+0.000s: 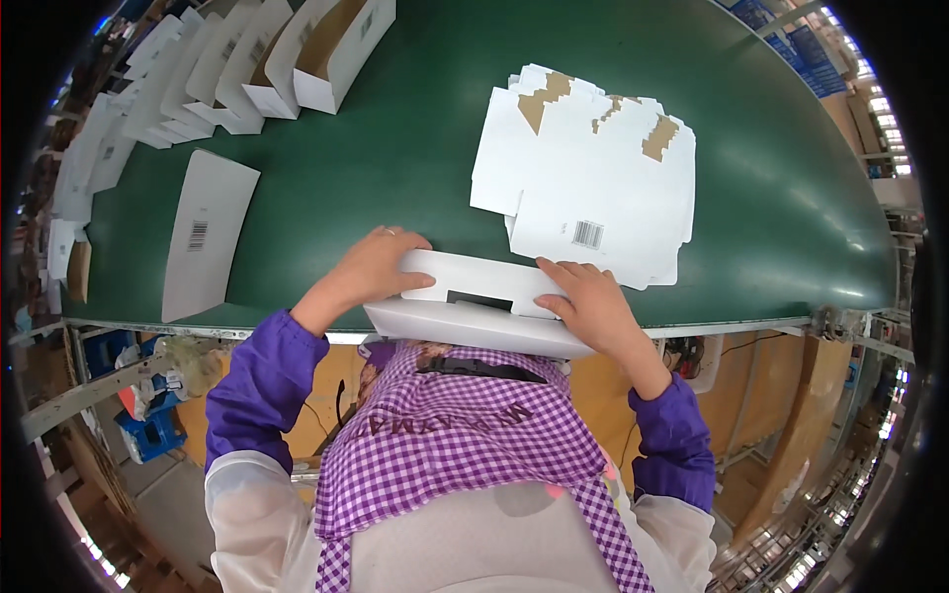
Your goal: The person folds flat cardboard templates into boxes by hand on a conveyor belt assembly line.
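At the near edge of the green table, a white folded cardboard box (465, 314) lies across in front of me, with a dark rectangular slot in its raised panel. My left hand (376, 265) grips the panel's left end, thumb on the near side and fingers over the top. My right hand (593, 301) holds the other end, fingers bent over the upper edge and thumb on the panel's face. Just beyond the right hand lies a stack of flat white cardboard blanks (593, 188), with brown patches and a barcode. Left of my left hand stands a white box (206, 237) with a barcode.
Several folded white boxes (242, 74) with brown insides stand in a row at the far left of the green table (395, 148). Below the table's left side are blue plastic crates (150, 435). A wooden board (781, 445) leans at the right.
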Motion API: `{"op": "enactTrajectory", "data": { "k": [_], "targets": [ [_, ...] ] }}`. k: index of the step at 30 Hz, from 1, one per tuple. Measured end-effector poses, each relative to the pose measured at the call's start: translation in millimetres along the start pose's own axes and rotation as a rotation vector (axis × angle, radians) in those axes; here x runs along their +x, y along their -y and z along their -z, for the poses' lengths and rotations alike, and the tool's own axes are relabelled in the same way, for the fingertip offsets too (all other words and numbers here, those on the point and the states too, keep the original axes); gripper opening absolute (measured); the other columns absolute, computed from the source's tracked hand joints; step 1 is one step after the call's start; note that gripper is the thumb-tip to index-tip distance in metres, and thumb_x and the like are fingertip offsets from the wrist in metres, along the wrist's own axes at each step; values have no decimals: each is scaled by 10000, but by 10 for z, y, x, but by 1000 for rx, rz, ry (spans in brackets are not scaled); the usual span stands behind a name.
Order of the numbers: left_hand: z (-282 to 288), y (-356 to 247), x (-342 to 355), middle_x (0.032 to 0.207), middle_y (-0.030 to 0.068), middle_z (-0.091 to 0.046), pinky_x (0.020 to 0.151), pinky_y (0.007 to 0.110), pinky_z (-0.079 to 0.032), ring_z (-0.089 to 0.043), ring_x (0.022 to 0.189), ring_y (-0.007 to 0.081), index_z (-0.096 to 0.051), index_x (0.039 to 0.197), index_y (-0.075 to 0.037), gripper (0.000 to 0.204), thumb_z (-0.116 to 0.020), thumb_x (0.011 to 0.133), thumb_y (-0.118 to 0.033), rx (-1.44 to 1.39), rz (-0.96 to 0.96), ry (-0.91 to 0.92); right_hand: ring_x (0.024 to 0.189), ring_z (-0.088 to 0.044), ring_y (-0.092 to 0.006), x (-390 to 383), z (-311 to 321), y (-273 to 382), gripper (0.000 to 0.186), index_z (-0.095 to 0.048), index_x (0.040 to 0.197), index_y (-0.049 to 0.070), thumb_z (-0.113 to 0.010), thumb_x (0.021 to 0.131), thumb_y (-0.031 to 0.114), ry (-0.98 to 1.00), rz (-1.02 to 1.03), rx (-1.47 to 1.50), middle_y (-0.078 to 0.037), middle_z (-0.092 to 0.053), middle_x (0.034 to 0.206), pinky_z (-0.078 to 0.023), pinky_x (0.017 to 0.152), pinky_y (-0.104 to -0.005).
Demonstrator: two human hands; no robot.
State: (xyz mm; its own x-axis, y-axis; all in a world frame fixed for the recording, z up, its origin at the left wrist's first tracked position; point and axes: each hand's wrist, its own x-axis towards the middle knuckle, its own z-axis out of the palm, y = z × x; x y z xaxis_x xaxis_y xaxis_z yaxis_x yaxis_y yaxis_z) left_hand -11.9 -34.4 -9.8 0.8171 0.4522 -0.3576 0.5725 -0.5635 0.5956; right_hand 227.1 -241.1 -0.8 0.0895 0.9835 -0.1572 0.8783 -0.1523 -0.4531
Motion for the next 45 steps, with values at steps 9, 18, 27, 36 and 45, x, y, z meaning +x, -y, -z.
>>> {"op": "enactTrajectory", "data": {
  "k": [9,18,27,36,45],
  "targets": [
    [120,11,-178,1052,141,-589,867,352,-436,-530,1027,299,-591,1148,-64,414,-692,777,-216,-288,-61,37,941,-571,-238,-62,66,106,356,-576,1186,129,-585,841,215,-116,-13,15,-45,-622,1049,-409,786,-386],
    [158,-105,-97,1234,164,-496,966,377,-379,-449,1151,315,-465,1310,-73,653,-724,751,-290,-356,-86,184,1009,-558,-244,-108,82,-93,366,-564,1204,127,-567,851,225,-26,-131,-10,-60,-609,1105,-404,821,-395],
    [219,-353,-251,1370,193,-324,1060,421,-303,-293,1272,373,-305,1384,-38,1040,-841,514,-227,50,-242,165,1072,-516,-273,-241,143,-88,517,-510,1281,127,-625,813,315,-45,-109,47,-107,-569,1172,-348,918,-394],
    [254,-419,-361,1344,221,-343,1035,417,-339,-336,1243,393,-305,1364,5,978,-811,550,-191,-3,-269,45,1095,-509,-275,-304,241,-100,567,-528,1254,86,-677,766,332,-29,-124,127,-117,-569,1171,-345,930,-397],
    [237,-555,-324,1315,229,-366,1015,410,-352,-363,1217,389,-280,1383,0,1012,-829,563,-224,-39,-331,49,1041,-531,-295,107,146,422,544,-524,1229,33,-662,785,314,-163,57,211,-143,-583,1115,-364,907,-392]
  ]
}}
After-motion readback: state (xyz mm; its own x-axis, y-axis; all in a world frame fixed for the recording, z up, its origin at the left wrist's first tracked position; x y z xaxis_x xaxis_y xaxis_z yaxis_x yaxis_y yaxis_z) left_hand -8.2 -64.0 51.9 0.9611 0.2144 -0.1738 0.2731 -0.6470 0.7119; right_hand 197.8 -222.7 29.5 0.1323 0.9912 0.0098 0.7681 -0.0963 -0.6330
